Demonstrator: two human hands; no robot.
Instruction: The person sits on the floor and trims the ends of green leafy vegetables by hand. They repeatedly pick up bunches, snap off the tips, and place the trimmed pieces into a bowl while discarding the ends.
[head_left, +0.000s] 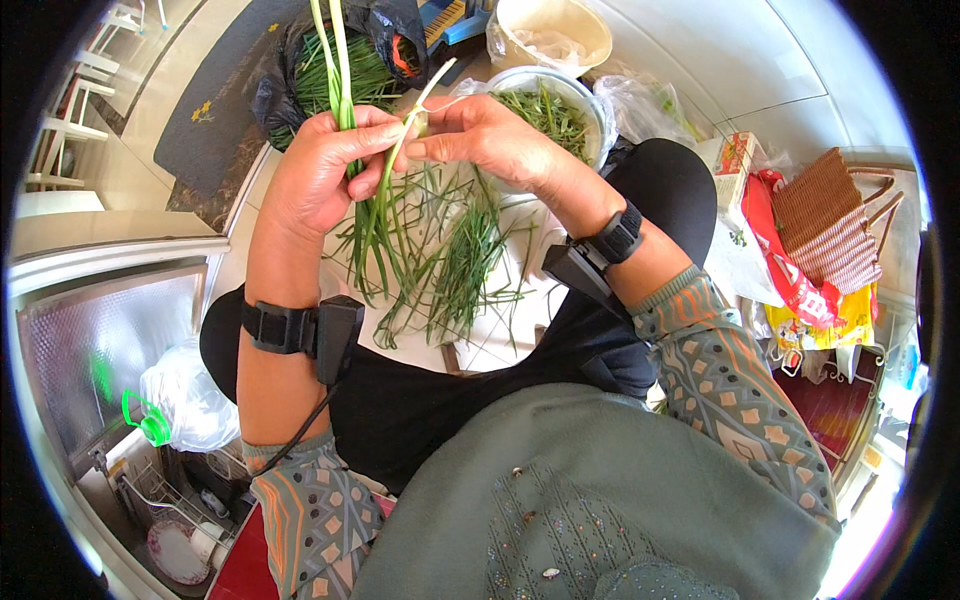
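Observation:
My left hand (319, 169) grips several garlic chive stalks (345, 82), their pale ends up and their green leaves hanging below. One stalk (439, 75) leans apart between the left thumb and finger. At its pale part, the thumb and fingers of my right hand (487, 139) pinch together, with a thin whitish strand beside them. What exactly the right fingertips hold is partly hidden. Loose green chives (469, 262) lie on the tiled floor between my legs. Behind my left hand, a black plastic bag (274, 82) holds more chives.
A lined bucket (529, 79) of green trimmings stands beyond my right hand, with a cream bin (600, 45) behind it. A blue dustpan (465, 28) is at the far end. Bags and a woven brown basket (825, 217) crowd the right; a dish rack (161, 495) stands lower left.

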